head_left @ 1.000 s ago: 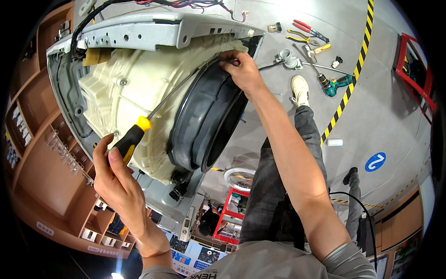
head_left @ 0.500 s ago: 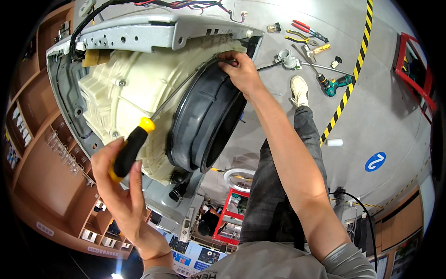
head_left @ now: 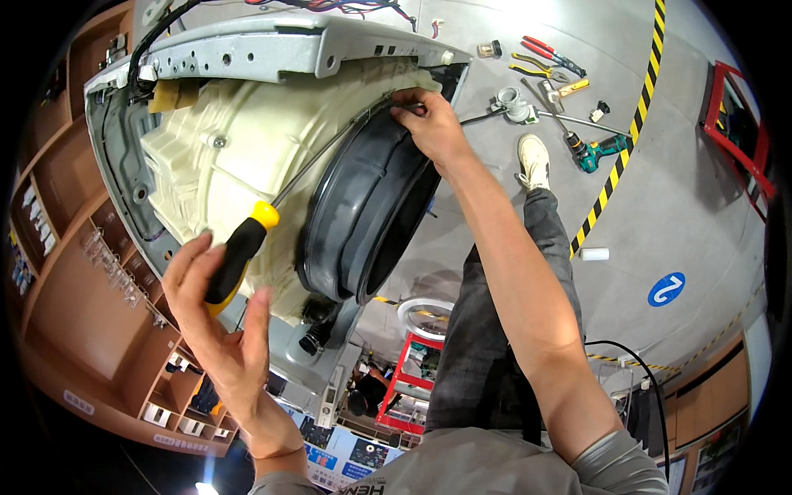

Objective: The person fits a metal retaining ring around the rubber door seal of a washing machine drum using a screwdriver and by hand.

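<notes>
A long screwdriver [head_left: 237, 262] with a black and yellow handle slants along the top edge of a black rubber door gasket [head_left: 351, 210]. My left hand [head_left: 223, 330] is around the handle with its thumb apart and fingers spread, the handle lying loosely against the fingers. My right hand [head_left: 433, 128] is closed at the far end of the screwdriver's shaft, pinching the metal clamp at the gasket's rim; its fingertips partly hide the clamp and the tip. The gasket sits on a cream plastic washing machine tub [head_left: 252, 157] inside a grey metal cabinet [head_left: 272, 51].
Pliers [head_left: 540, 68], a grey plastic pump part [head_left: 513, 105] and a teal drill [head_left: 596, 153] lie on the floor at the far right, near striped tape [head_left: 615, 165]. A white door ring [head_left: 425, 315] and a red frame [head_left: 408, 388] are below. Wooden shelves [head_left: 82, 289] stand left.
My left thumb and fingers have spread away from the screwdriver's handle, loosening their hold. My right hand stays at the gasket's rim. The view has shifted slightly.
</notes>
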`<state>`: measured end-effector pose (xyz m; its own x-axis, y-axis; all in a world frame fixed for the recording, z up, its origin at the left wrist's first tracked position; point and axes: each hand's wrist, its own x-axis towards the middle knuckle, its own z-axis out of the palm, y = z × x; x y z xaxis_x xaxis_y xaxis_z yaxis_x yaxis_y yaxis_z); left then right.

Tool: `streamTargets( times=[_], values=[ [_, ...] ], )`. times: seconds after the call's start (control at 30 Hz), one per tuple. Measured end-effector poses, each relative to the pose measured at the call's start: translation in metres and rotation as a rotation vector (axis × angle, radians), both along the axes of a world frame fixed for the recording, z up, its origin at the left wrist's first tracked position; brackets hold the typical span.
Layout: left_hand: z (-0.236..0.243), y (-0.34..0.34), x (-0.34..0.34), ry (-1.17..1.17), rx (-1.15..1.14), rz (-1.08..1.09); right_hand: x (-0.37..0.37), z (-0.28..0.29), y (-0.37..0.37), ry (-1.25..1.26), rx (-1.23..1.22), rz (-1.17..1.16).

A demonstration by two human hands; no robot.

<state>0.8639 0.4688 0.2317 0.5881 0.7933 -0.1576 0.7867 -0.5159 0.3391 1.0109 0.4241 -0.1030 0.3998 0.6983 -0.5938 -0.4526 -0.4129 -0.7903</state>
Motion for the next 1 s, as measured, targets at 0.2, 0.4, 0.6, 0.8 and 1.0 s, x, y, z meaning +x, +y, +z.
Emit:
streamTargets(
  times=[0.2,0.4,0.6,0.8,1.0],
  values=[
    [-0.006,-0.005,-0.004,-0.088,-0.033,0.46,0.002,0.012,0.0,-0.09,-0.012,0.033],
    [-0.009,-0.005,0.004,-0.136,-0.008,0.12,0.003,0.009,0.0,-0.029,-0.017,0.019],
    [-0.006,-0.002,-0.001,-0.131,-0.004,0.184,0.002,0.015,0.0,-0.05,-0.019,0.033],
    [-0.004,-0.003,0.009,-0.018,0.022,0.29,0.005,0.014,0.0,-0.034,-0.021,0.036],
    [-0.002,-0.001,0.002,-0.145,-0.059,0.006,0.002,0.014,0.001,-0.026,-0.018,0.026]
  ],
)
